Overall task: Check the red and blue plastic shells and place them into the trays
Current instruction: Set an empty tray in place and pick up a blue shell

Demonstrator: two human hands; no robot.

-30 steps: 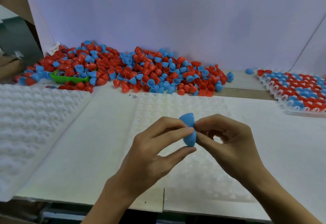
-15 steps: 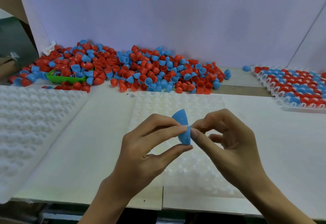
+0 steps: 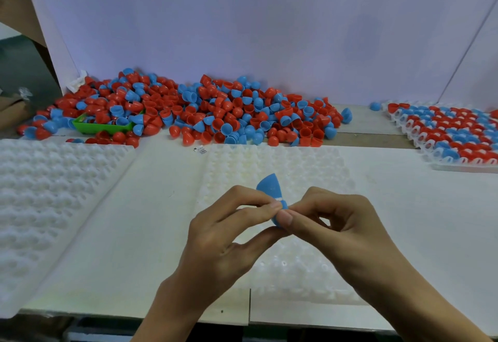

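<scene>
Head view, single frame. Only writing present: a small white label [image 3: 200, 150] on the table [image 3: 167, 234] at the far edge of the middle tray [image 3: 283, 169]; print too small to read.

Blue shell [image 3: 270, 186] is held in the air above the middle tray, between both hands. Its pointed upper part tilts up and away from the camera; the rounded lower part sits between the fingertips. Long axis runs roughly near-to-far, tilted upward. Whether this is one shell or two joined halves: cannot tell; a pale line crosses it at the fingertips.

Left hand [image 3: 221, 236]: thumb and curled fingers pinch the shell from the left. Right hand [image 3: 339, 228]: thumb and forefinger pinch the same shell from the right, other fingers curled loosely behind.

Middle tray: white, dimpled, pockets show no shells; the hands hide part of it. Left of it, apart, a second white dimpled tray [image 3: 54, 193]. Far right of it, a filled tray [image 3: 452, 131] with red and blue shells in rows.

Beyond the middle tray, against the white backboard [image 3: 269, 31], a loose pile of red and blue shells [image 3: 188, 110]; a green scoop [image 3: 102, 126] lies half buried at its left end. One lone blue shell [image 3: 375, 106] lies between pile and filled tray.
</scene>
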